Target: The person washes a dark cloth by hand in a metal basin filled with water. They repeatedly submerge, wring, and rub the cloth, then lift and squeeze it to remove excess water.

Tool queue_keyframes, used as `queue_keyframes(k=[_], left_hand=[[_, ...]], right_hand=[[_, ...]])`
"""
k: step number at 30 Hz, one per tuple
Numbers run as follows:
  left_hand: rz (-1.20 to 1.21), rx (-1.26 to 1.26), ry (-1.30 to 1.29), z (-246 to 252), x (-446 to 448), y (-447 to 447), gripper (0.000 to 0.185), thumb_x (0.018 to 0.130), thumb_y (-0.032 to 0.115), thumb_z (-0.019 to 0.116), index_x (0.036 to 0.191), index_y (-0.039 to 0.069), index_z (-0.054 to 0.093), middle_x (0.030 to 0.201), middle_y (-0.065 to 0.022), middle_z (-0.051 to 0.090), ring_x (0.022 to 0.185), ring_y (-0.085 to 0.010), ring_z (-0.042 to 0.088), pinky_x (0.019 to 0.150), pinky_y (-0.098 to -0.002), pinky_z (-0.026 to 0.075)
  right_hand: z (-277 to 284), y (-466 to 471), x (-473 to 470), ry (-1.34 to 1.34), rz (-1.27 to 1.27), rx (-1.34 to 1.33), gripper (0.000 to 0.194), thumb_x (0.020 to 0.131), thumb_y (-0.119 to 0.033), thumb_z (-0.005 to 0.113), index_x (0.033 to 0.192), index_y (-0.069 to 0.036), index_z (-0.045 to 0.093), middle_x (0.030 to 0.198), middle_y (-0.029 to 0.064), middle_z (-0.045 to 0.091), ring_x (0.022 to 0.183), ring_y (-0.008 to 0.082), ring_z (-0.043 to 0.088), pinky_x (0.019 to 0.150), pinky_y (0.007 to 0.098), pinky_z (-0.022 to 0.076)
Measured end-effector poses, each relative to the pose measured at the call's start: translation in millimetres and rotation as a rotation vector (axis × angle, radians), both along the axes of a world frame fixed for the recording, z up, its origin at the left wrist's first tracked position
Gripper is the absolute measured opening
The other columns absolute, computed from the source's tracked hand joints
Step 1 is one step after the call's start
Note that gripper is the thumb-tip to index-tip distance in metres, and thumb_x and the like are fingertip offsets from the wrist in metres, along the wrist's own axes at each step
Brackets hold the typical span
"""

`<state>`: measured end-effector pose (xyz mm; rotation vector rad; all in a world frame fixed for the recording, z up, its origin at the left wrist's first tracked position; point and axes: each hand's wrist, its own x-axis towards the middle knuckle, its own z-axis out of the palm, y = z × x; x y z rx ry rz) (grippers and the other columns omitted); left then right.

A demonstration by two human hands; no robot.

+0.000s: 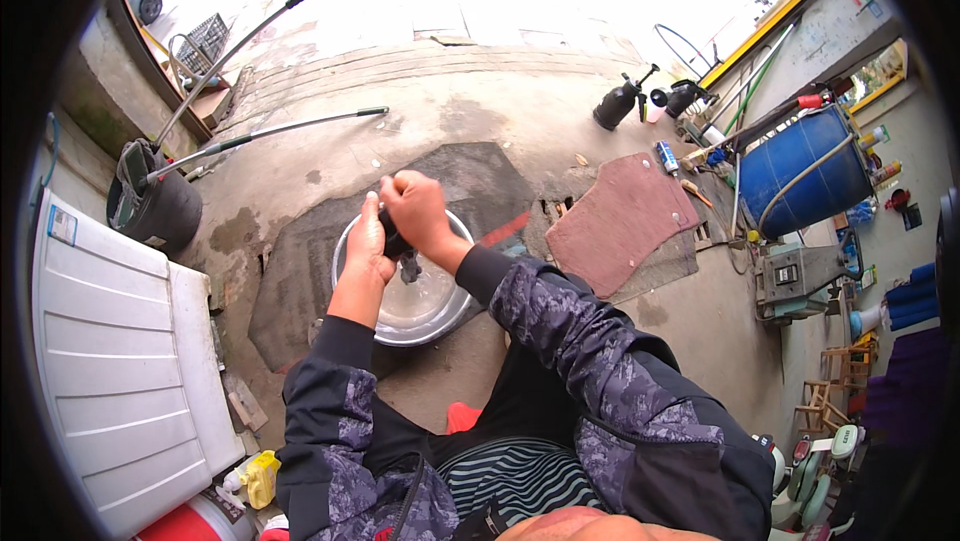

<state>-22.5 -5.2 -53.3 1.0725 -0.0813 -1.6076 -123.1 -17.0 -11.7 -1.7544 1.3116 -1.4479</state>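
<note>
My left hand (365, 245) and my right hand (416, 207) come together over a round metal basin (463, 293). Between them is a bunched dark cloth (395, 242), mostly hidden by my fingers and palms; its exact kind cannot be told. My right fist is closed around its upper part, and my left hand grips it from the side with the thumb raised. A limp grey end of the cloth hangs toward the cloudy water (420, 308) in the basin. Beneath the basin lies a dark floor mat (300, 293).
A reddish car mat (619, 222) lies right of the basin. Black pump sprayers (616, 104) and a spray can (665, 157) stand beyond it, near a blue drum (806, 166). At left are a black bucket (169, 207) with long-handled tools and a white ribbed plastic unit (112, 361).
</note>
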Motion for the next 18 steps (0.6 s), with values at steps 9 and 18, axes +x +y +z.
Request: queue_keyframes(k=[9,18], left_hand=[[-0.045,-0.044,0.022,-11,-1,1,0.053,0.109,0.052,0.057,0.134,0.006,0.064,0.129,-0.0121,0.070,0.116,-0.0282,0.069,0.101,-0.0448,0.057],[-0.095,-0.053,0.043,-10,2,2,0.051,0.109,0.053,0.058,0.130,0.007,0.065,0.117,-0.0107,0.073,0.104,-0.0258,0.072,0.085,-0.0467,0.061]], right_hand=[[-16,1,-5,0.059,-0.004,-0.020,0.037,0.097,-0.020,0.071,0.070,0.003,0.057,0.073,0.0243,0.060,0.066,0.0447,0.060,0.062,0.0507,0.0470],[-7,0,-8,0.102,-0.016,-0.124,0.037,0.096,-0.021,0.070,0.068,0.000,0.060,0.071,0.0238,0.060,0.067,0.0448,0.062,0.062,0.0510,0.0484]])
